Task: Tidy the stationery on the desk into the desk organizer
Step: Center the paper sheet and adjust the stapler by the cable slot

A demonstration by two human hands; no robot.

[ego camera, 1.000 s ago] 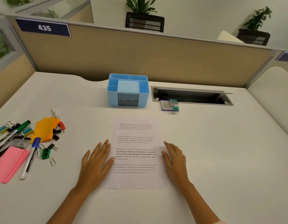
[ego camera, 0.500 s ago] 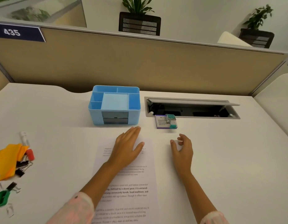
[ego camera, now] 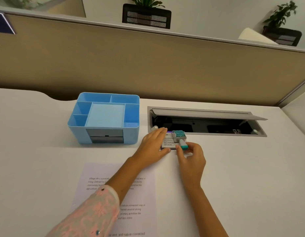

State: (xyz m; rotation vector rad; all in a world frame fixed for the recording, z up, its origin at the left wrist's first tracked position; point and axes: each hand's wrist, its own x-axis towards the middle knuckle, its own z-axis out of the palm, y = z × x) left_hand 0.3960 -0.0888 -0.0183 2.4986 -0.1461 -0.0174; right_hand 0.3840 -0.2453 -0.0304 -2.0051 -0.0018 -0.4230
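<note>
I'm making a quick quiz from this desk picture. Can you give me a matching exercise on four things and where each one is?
Things:
1. desk organizer
2. printed sheet
3. left hand
4. right hand

Places or states:
A. under the left forearm
B. pinching the teal and white stamp
C. left of the cable hatch
D. resting on the small card packet

Pairs: 1-C, 2-A, 3-D, 4-B

Both forearms reach up from the bottom edge toward the frame's centre. The left hand (ego camera: 153, 146), in a pink patterned sleeve, lies with fingers extended and thumb tucked below. The bare-armed right hand (ego camera: 191, 157) curls, its fingertips (ego camera: 178, 147) pinching.
</note>
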